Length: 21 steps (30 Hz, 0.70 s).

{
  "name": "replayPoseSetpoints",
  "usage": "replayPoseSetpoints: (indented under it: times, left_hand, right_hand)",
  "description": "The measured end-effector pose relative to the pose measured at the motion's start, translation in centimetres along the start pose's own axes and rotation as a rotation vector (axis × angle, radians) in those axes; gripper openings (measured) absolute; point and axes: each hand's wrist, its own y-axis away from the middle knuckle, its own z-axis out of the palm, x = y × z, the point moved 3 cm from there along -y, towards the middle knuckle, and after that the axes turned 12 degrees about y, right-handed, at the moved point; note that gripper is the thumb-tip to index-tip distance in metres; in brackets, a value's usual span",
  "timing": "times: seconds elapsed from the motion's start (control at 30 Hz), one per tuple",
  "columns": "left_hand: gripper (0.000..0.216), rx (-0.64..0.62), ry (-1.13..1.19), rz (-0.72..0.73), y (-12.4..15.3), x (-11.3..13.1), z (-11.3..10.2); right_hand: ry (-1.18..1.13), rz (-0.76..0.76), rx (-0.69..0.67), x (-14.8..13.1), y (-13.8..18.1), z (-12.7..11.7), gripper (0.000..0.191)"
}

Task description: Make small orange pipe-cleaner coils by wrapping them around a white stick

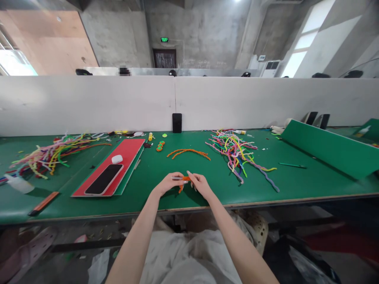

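My left hand (169, 182) and my right hand (200, 184) meet over the green table (207, 189) near its front edge. Both pinch a short orange pipe cleaner (182, 182) that is wound around a thin grey stick between my fingers. One orange end hangs down below my hands. A little beyond them lie loose orange pipe cleaners (189, 152) in an arc. A small orange and green coiled piece (160, 146) rests further back to the left.
A heap of mixed-colour pipe cleaners (237, 152) lies to the right, another heap (50, 152) to the far left. A red board (130, 152) holds a phone (103, 179) and a white case (117, 159). A green board (328, 150) leans at right. A black phone (177, 122) stands against the white partition.
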Motion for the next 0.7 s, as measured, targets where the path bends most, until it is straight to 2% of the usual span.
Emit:
replayPoseSetpoints:
  times: [0.17,0.47,0.7]
  left_hand:
    - [0.027,0.02,-0.005,0.004,0.01,-0.07,-0.02]
    - [0.027,-0.015,0.012,0.01,0.15,0.04,0.15]
    - [0.024,0.018,0.002,0.045,0.01,0.04,-0.14]
  right_hand:
    - [0.005,0.004,-0.008,0.24,-0.05,0.01,0.049]
    - [-0.017,-0.002,-0.006,0.07,0.06,-0.03,0.05]
    - [-0.086,-0.005,0.003,-0.1,-0.07,0.13,0.043]
